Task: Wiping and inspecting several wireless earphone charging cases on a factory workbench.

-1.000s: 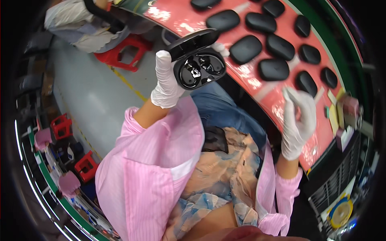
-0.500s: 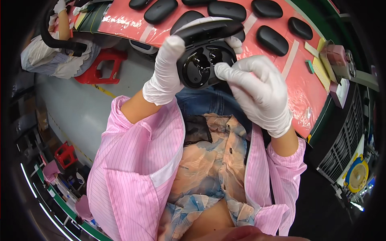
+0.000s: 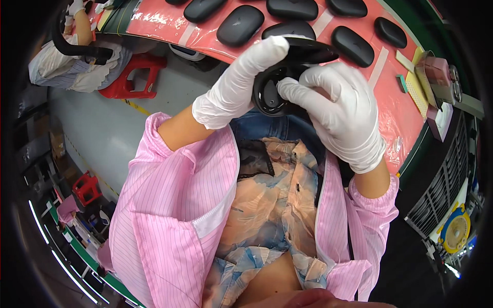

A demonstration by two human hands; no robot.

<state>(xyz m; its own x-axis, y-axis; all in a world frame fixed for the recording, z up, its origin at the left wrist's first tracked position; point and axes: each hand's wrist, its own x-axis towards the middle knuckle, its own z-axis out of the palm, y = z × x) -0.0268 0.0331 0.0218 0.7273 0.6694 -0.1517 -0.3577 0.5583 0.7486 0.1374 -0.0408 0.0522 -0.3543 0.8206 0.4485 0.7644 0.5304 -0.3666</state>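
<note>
A glossy black earbud case (image 3: pixel 268 96) with its lid (image 3: pixel 313 52) raised is held up over my lap, close to the table's near edge. My left hand (image 3: pixel 237 84), in a white glove, grips the case from its left side, thumb along the lid; its other fingers are hidden behind. My right hand (image 3: pixel 341 110), also gloved, has thumb and fingertips drawn together at the case's open interior. It covers the right part of the inside. Whatever lies between those fingertips, if anything, cannot be made out. A rounded hollow shows in the left part.
Several closed black cases, one a nearby case (image 3: pixel 240 25), lie on the pink table covering (image 3: pixel 393 110). At the right edge are a yellow perforated strip (image 3: pixel 417 95) and a small green block (image 3: pixel 401 83). A red stool (image 3: pixel 146 77) and a co-worker's sleeve (image 3: pixel 77 69) are at the left.
Both hands have shifted right with the case, which is now turned and more covered by my right hand. A closed case behind it has come into fuller view.
</note>
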